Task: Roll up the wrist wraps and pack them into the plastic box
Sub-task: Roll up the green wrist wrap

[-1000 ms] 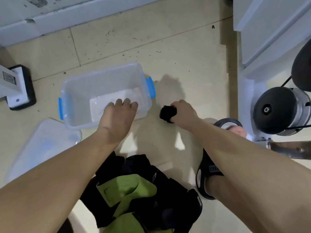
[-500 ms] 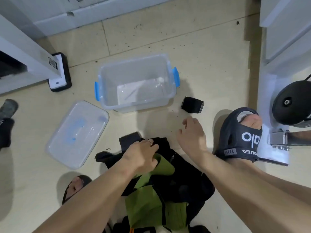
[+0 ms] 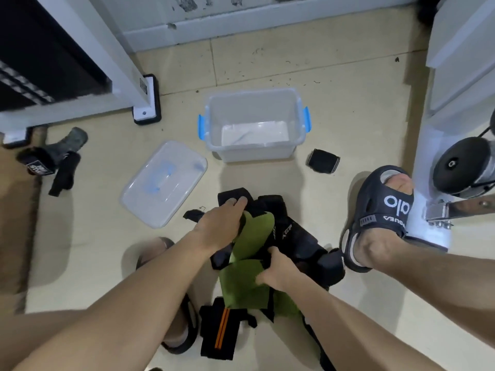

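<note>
Head view
Left hand [image 3: 219, 223]: fingers curled over the top of the pile of wrist wraps [image 3: 267, 253], gripping black and green fabric.
Right hand [image 3: 278, 271]: pinching a green strap lower in the same pile.
Rolled wrap [image 3: 322, 161]: lying on the floor just right of the plastic box [image 3: 254, 101].
Lid [image 3: 163, 183]: on the floor, left of the box.
Sandal [image 3: 380, 212]: right of the pile.

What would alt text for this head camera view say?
Both hands, left hand and right hand, grip a pile of black and green wrist wraps on the floor. Beyond lie an open plastic box, its lid and one rolled wrap.
</note>
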Tool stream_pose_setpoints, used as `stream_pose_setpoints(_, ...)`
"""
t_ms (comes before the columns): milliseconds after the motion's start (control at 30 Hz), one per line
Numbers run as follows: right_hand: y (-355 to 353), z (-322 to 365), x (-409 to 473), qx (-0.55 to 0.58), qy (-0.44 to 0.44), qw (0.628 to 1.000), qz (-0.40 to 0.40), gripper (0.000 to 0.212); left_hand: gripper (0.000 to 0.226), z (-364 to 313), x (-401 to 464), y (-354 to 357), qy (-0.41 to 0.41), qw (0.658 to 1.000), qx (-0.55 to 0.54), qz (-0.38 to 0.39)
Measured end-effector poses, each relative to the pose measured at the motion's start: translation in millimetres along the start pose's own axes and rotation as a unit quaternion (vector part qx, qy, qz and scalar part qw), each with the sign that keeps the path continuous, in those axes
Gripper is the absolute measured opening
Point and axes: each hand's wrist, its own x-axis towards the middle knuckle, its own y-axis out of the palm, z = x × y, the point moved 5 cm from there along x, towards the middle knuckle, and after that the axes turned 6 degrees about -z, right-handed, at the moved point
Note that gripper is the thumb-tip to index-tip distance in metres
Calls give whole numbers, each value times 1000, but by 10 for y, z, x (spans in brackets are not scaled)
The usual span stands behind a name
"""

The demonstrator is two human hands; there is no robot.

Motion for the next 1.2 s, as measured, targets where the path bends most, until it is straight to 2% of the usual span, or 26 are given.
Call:
stream_pose_setpoints(33, 85, -20, -12, -48, -8, 999, -7, 94, 26, 27, -76, -56, -8, 1000, 6, -21)
stream_pose_setpoints(100, 175, -44, -36, -127, -37, 989, -66, 66, 17, 54, -240, -127, 0, 998, 27, -57)
stream_pose_setpoints(200, 174, -31, -88, -115, -67, 984, -119, 26, 15, 57, -401, -216, 4, 996, -16, -90)
stream_pose_setpoints(267, 92, 40, -151, -104, -78, 985, -113, 16, 20, 67, -441, -330, -30, 991, -89, -100)
stream_pose_setpoints(367, -234, 201, -295, -125, -97, 979, -132, 26, 15, 24, -488, -577, -35, 978, -143, -151)
stream_pose_setpoints(433, -484, 304, -429, -142, -121, 971, -151, 33, 23, -10, -542, -773, -57, 957, -219, -179)
stream_pose_setpoints(533, -803, 412, -696, -167, -138, 957, -191, 39, 30, -77, -616, -1076, -116, 908, -336, -220)
stream_pose_setpoints(667, -1026, 489, -1052, -167, -168, 949, -210, 60, 34, -233, -742, -1440, -139, 866, -403, -261)
stream_pose_setpoints(733, -1100, 506, -1213, -198, -165, 943, -210, 77, 37, -270, -773, -1548, -156, 837, -454, -263)
stream_pose_setpoints(800, -1141, 530, -1370, -237, -166, 934, -208, 83, 46, -348, -835, -1632, -170, 791, -536, -242)
stream_pose_setpoints(867, -1184, 564, -1502, -263, -173, 925, -214, 83, 55, -428, -874, -1678, -174, 749, -602, -215)
stream_pose_setpoints(900, -1216, 584, -1561, -267, -175, 923, -216, 84, 52, -490, -909, -1718, -166, 739, -620, -205)
stream_pose_setpoints(967, -1290, 622, -1675, -259, -188, 920, -226, 83, 38, -593, -954, -1808, -146, 746, -619, -197)
stream_pose_setpoints(1067, -1326, 649, -1816, -248, -221, 915, -228, 71, 33, -686, -1013, -1925, -126, 766, -596, -205)
stream_pose_setpoints(1167, -1337, 626, -1883, -237, -203, 921, -231, 44, 34, -715, -1112, -2069, -128, 741, -627, -202)
stream_pose_setpoints(1200, -1337, 618, -1893, -239, -187, 925, -231, 36, 34, -693, -1123, -2078, -128, 745, -623, -199)
